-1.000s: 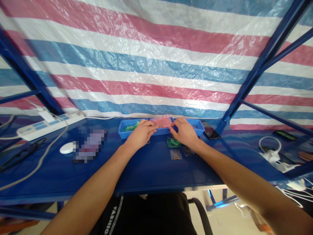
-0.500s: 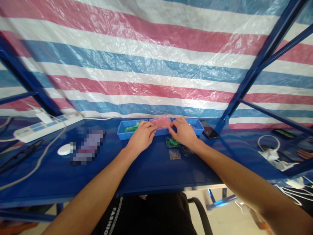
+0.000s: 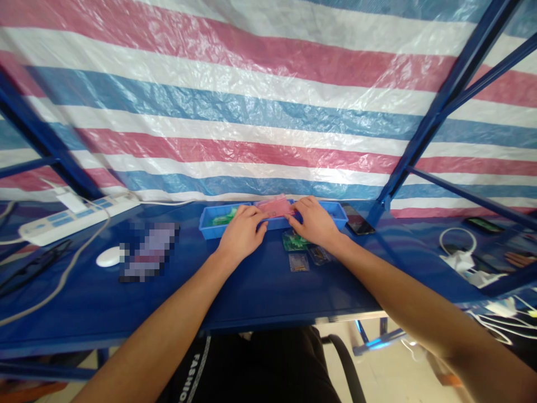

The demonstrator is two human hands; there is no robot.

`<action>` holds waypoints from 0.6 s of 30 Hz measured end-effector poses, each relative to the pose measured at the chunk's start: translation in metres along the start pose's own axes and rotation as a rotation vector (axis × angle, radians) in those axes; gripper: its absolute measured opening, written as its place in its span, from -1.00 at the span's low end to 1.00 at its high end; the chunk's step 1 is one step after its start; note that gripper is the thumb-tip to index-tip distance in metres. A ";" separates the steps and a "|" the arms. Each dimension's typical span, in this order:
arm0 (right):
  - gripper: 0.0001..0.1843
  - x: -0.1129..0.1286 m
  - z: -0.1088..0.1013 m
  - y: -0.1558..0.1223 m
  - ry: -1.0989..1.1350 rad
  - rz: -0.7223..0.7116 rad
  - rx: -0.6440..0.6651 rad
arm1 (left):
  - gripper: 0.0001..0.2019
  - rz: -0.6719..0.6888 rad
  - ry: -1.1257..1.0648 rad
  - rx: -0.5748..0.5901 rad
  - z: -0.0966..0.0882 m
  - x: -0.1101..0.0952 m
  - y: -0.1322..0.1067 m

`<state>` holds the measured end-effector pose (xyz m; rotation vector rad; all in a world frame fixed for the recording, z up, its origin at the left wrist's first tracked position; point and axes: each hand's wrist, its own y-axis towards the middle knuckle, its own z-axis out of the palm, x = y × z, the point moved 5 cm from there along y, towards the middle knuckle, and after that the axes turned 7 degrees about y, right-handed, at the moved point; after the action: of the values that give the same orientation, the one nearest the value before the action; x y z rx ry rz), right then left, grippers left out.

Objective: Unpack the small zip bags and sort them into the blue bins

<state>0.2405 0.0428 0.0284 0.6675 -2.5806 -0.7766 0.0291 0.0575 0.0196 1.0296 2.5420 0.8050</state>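
A small pink plastic bag (image 3: 276, 207) is held between both hands just above the front wall of a blue tray (image 3: 208, 229). My left hand (image 3: 241, 232) pinches its left end, and my right hand (image 3: 312, 221) pinches its right end. Green parts (image 3: 222, 217) lie in the tray's left half. On the blue table in front of the tray lie a green packet (image 3: 293, 240) and two small clear bags (image 3: 298, 262) with tiny parts.
A white power strip (image 3: 71, 217) with cables lies at the back left, a white mouse (image 3: 108, 256) beside a blurred item. A dark phone (image 3: 357, 222) rests right of the tray. White chargers and cables (image 3: 461, 260) sit at the far right. A striped tarp hangs behind.
Both hands stay on the pink bag; it has tilted slightly. The view has shifted a little.
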 end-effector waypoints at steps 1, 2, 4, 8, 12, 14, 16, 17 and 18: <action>-0.73 0.003 -0.008 0.002 0.004 -0.010 -0.011 | -0.72 -0.010 0.009 -0.008 -0.001 -0.001 0.000; -0.71 0.008 -0.018 0.003 0.007 -0.021 -0.023 | -0.72 -0.018 0.017 -0.016 -0.003 -0.002 -0.001; -0.69 0.022 -0.037 0.001 0.037 -0.058 -0.024 | -0.73 -0.025 0.032 -0.033 -0.005 -0.005 -0.002; -0.63 0.050 -0.052 -0.024 0.196 -0.196 0.176 | -0.74 -0.027 0.030 -0.045 -0.007 -0.010 -0.003; -0.42 0.045 -0.039 -0.064 0.227 -0.267 0.311 | -0.76 -0.050 0.029 -0.033 -0.006 -0.012 -0.005; -0.26 0.029 -0.030 -0.080 0.225 -0.220 0.323 | -0.76 -0.056 0.033 -0.029 -0.006 -0.013 -0.005; -0.14 0.013 -0.022 -0.092 0.236 -0.162 0.358 | -0.76 -0.055 0.035 -0.024 -0.006 -0.013 -0.006; -0.10 0.007 -0.019 -0.096 0.251 -0.135 0.383 | -0.76 -0.053 0.033 -0.019 -0.005 -0.012 -0.006; -0.09 0.003 -0.016 -0.099 0.266 -0.113 0.410 | -0.76 -0.052 0.029 -0.016 -0.005 -0.012 -0.006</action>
<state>0.2790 -0.0386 -0.0167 0.9706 -2.4835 -0.1655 0.0324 0.0437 0.0204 0.9493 2.5713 0.8304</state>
